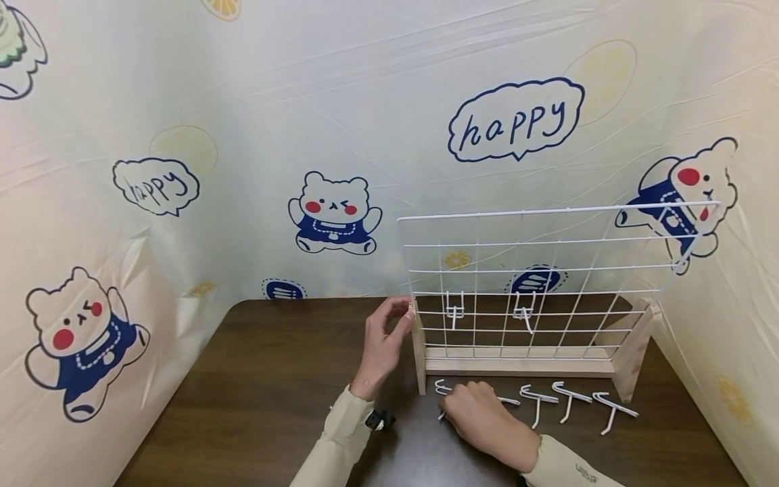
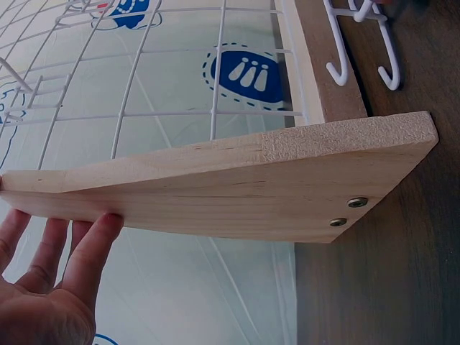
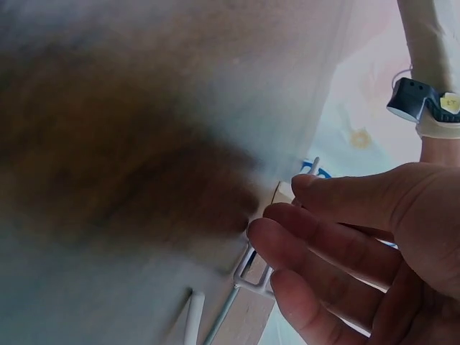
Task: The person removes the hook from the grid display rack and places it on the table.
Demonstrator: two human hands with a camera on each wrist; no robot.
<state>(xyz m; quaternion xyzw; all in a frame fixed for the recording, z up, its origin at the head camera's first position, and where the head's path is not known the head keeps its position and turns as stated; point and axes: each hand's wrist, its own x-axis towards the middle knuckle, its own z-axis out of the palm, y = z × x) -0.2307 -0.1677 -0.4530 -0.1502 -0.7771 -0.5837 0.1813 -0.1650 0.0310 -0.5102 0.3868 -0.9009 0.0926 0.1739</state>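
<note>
A white wire grid rack (image 1: 517,270) with wooden sides and base stands on the table. My left hand (image 1: 383,341) grips the upper end of its left wooden side panel (image 2: 215,194), fingertips against the outer face. In front of the base, my right hand (image 1: 483,416) bends over a white metal hook (image 3: 251,279) and pinches it; the fingers cover much of it. Three more hooks lie in a row to the right, including one hook (image 1: 538,404) nearest the hand. Two others hang on the grid, a left hook (image 1: 454,312) and a right hook (image 1: 523,312).
The dark wooden table (image 1: 262,379) stretches to the left of the rack. Behind and at both sides hangs a pale printed cloth (image 1: 243,223). The rack's right side panel (image 1: 635,352) stands beyond the hooks.
</note>
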